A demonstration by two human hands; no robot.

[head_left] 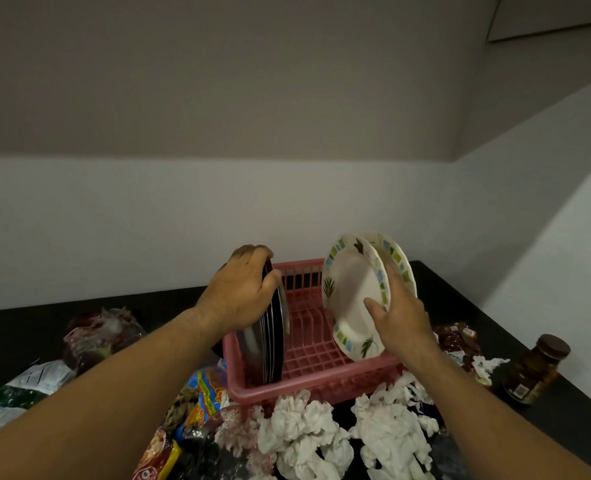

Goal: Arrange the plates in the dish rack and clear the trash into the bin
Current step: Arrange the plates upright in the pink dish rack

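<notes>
- A pink dish rack sits on a dark counter against the wall.
- The left hand curls over the top edge of a stack of dark and steel plates standing upright at the rack's left end, fingers wrapped behind them and thumb at the front.
- The right hand grips two white patterned plates tilted at the rack's right end, thumb on the front face and fingers between and behind them.
- Crumpled white tissues lie on the counter just in front of the rack, below both forearms.
- Snack wrappers lie at front left, a brown jar stands to the right.
</notes>
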